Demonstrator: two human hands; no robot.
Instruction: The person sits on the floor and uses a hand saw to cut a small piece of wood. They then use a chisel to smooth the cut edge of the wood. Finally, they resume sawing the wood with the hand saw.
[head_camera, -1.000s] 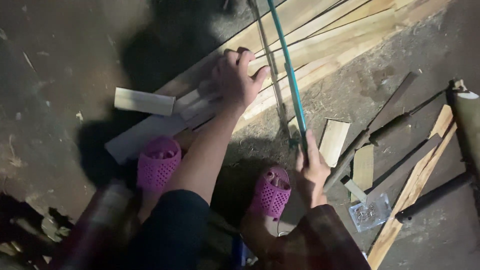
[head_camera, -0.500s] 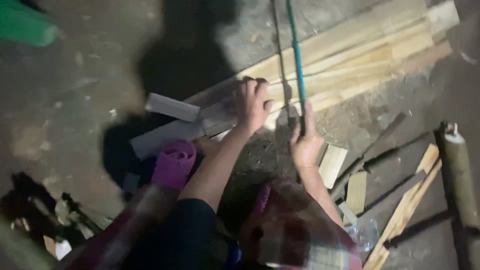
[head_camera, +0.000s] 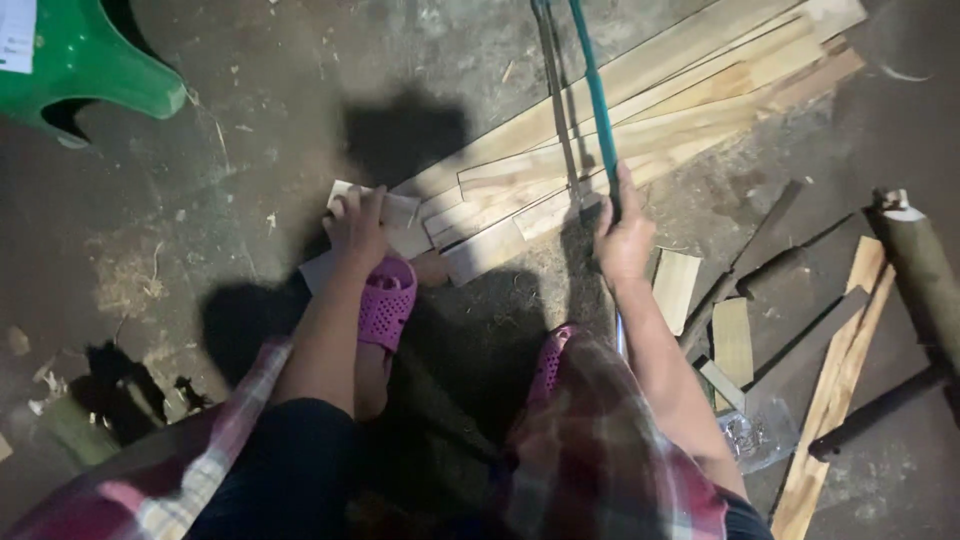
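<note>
- Two pink sandals (head_camera: 387, 300) stand on the dirty floor (head_camera: 200, 200), close to the person.
- The left hand (head_camera: 357, 226) is pressed flat on a short wood piece (head_camera: 385, 208).
- The right hand (head_camera: 623, 237) is wrapped tight around a teal saw (head_camera: 597, 105).
- The saw stands across long wood planks (head_camera: 640, 110).
- Small wood bits (head_camera: 677, 288) lie at the right.
- A green stool (head_camera: 90, 60) sits far off at the left.
</note>
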